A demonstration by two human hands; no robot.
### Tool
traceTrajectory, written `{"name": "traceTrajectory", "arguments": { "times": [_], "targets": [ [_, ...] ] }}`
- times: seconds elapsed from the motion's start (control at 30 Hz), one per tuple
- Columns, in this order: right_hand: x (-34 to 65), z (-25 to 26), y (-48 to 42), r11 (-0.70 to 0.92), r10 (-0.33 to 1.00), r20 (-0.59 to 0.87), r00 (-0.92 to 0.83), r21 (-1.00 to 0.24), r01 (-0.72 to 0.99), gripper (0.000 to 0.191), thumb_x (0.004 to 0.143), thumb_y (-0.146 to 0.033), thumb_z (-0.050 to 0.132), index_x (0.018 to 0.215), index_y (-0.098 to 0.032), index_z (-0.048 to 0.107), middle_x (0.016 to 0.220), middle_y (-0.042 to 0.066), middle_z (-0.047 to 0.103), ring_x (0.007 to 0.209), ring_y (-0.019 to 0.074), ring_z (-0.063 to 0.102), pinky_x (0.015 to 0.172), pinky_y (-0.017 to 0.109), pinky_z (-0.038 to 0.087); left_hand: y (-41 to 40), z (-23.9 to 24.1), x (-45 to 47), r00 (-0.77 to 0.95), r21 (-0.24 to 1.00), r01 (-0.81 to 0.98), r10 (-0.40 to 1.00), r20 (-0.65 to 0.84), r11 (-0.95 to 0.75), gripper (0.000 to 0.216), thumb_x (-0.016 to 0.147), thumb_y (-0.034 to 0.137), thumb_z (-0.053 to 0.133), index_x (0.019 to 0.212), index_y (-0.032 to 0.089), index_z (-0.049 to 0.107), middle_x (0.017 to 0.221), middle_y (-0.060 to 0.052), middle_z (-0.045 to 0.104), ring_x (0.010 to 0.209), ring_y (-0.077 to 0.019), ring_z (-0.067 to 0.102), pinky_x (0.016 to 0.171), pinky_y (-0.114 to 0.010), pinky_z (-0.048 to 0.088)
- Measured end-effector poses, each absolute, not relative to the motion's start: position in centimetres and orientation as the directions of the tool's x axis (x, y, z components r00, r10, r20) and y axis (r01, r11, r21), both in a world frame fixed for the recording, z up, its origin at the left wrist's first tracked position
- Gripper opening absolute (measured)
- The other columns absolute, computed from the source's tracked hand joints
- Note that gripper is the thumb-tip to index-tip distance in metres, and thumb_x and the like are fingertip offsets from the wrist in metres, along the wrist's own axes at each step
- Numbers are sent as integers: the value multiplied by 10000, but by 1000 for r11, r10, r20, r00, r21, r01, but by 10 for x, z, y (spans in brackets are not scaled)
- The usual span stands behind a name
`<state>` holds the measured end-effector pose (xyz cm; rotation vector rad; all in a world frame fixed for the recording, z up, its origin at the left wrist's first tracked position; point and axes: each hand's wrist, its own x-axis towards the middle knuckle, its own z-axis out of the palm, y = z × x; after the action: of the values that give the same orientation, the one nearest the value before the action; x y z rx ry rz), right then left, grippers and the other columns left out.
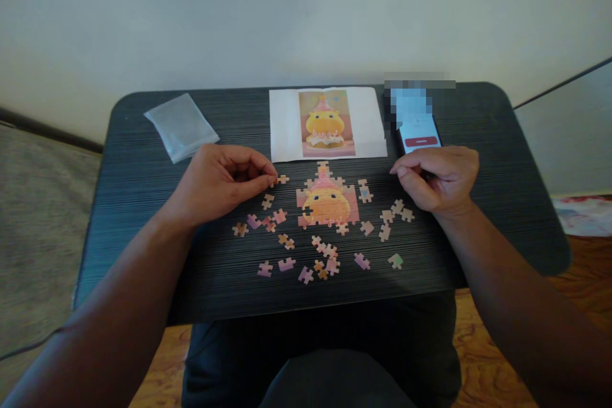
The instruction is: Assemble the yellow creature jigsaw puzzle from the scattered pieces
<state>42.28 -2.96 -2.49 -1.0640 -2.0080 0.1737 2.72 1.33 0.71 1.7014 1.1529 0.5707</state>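
Observation:
My left hand [227, 178] is closed in a pinch, thumb and forefinger pressed on a jigsaw puzzle piece at the fingertips. Just right of those fingertips shows a small tan puzzle piece [284, 179]. Between my hands lies the partly joined puzzle [329, 201], a yellow animal face with a pink hat and a gap at its left side. My right hand [437, 178] rests closed beside the phone, its fingers curled and nothing visible in them. Loose pieces lie left, right and below, among them a joined pair [365, 191] and a green-marked piece [395, 261].
A printed sheet [287, 124] with the same picture lies behind the puzzle. At the back right is a phone [418, 127] with a lit screen. A clear plastic bag [182, 127] sits at the back left of the dark table [516, 223], which stands against a wall.

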Motion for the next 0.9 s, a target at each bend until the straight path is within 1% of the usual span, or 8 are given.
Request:
{"name": "traceTrajectory", "arguments": {
  "times": [0.17,0.43,0.73,0.9],
  "targets": [
    [423,-26,-29,637,733,616,-290,-471,610,121,901,-210,734,805,-276,767,579,-71,665,439,121,560,483,340,432,14,8,27,443,890,446,888,-127,-95,138,904,343,870,941,210,871,802,-45,802,645,-133,661,536,-246,450],
    [423,-25,-29,632,730,616,-296,-445,634,136,906,-187,724,808,-277,749,573,-70,648,445,118,561,478,353,417,13,6,26,438,901,427,889,-132,-77,127,905,336,877,936,214,868,774,-38,785,622,-125,632,521,-245,428],
    [423,-26,-29,624,740,606,-292,-457,633,128,901,-188,728,821,-286,752,583,-70,661,461,133,590,506,359,439,14,5,27,442,911,403,890,-109,-88,136,890,321,885,944,197,873,795,-49,803,635,-119,643,541,-229,449],
    [424,-26,-29,625,738,609,-292,-451,638,144,881,-159,727,803,-278,748,569,-78,644,449,121,565,506,344,429,14,6,27,442,909,409,889,-116,-85,124,890,307,871,933,191,869,790,-53,802,633,-122,649,534,-228,441]
  ]
}}
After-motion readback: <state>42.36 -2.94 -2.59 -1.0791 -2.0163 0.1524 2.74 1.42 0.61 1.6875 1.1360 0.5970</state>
